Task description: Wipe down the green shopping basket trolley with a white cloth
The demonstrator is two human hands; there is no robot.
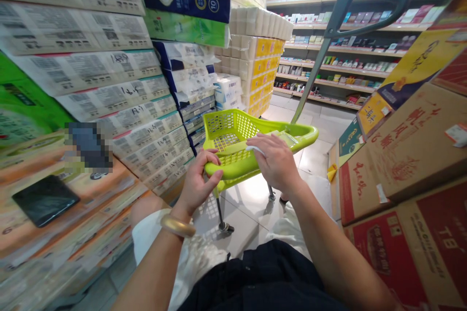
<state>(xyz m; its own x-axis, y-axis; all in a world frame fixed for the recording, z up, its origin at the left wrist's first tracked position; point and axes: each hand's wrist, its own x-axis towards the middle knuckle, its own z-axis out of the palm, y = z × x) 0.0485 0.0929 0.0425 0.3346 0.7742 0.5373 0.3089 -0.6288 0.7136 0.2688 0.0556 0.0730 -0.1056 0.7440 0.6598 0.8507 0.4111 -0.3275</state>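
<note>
A lime-green wheeled shopping basket (233, 171) stands tilted in front of my knees, its grey pull handle (330, 29) rising to the upper right. My left hand (202, 175) grips the basket's near left corner, thumb and fingers around the rim. Over the rim to the right lies my right hand (274, 161), fingers together, with a small white wipe (256, 149) showing under the fingertips. Most of the wipe is hidden by the hand. The basket's lattice floor shows through its opening, and a caster (226, 227) touches the tiles.
Tall stacks of tissue packs (138, 92) line the left side. A black phone-like slab (45, 200) lies on orange packs at the lower left, near a pixelated patch. Cardboard boxes (408, 131) are piled on the right. Shelves of small goods (350, 48) stand behind.
</note>
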